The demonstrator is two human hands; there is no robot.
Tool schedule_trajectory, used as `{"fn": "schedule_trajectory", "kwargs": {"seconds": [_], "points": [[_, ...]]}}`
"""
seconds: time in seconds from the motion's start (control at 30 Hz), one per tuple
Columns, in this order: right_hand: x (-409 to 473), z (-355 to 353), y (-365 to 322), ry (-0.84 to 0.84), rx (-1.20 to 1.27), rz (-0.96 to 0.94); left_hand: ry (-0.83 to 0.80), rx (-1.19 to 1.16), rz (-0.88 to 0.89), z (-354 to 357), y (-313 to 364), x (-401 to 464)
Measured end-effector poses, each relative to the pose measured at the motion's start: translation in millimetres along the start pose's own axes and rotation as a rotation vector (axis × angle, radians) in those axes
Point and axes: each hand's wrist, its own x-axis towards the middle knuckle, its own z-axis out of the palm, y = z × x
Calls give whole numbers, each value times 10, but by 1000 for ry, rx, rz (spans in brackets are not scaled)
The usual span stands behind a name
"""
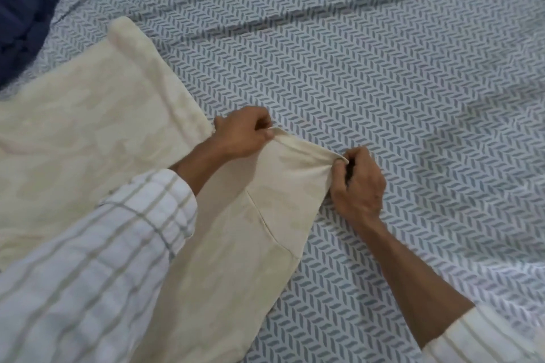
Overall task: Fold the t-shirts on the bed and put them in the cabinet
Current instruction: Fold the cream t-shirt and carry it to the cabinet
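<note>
A cream t-shirt (88,132) lies spread over the left half of the bed (383,82), which has a blue-grey herringbone sheet. One sleeve of the shirt (283,186) points toward the middle of the bed. My left hand (241,135) pinches the far corner of the sleeve's cuff. My right hand (358,183) pinches the near corner of the same cuff, and the hem is pulled taut between the two hands, slightly raised off the sheet. My left forearm, in a checked sleeve, hides part of the shirt's body.
A dark blue cloth (23,9) lies bunched at the top left corner of the bed. The patterned sheet stretches wide to the right and far side, with a few shallow wrinkles.
</note>
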Motion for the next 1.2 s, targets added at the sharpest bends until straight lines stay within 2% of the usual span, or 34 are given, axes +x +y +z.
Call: {"fn": "schedule_trajectory", "kwargs": {"seconds": [0.13,0.27,0.43,0.63,0.8,0.9,0.97,1.07,1.2], "points": [[12,67,0,32,-37,64,157,111,58,214,-97,81],[17,89,0,69,-82,-1,256,121,87,353,-118,61],[15,72,-46,61,-127,-37,253,141,84,324,-136,-217],[-49,-44,-217,9,-196,-107,259,137,7,384,-492,-1365],[-250,-111,-569,-134,-259,-179,305,-2,-150,508,-1038,-2277],[-647,43,-1002,-196,-345,-393,393,-70,-263,572,-1354,-2744],[-1043,225,-1361,-283,-294,-587,473,-143,-349,592,-1556,-3047],[-1713,506,-1893,-516,-152,-786,639,-227,-500,581,-1853,-3436],[-2505,852,-2341,-828,-104,-981,891,-401,-776,527,-2212,-3821]]}}
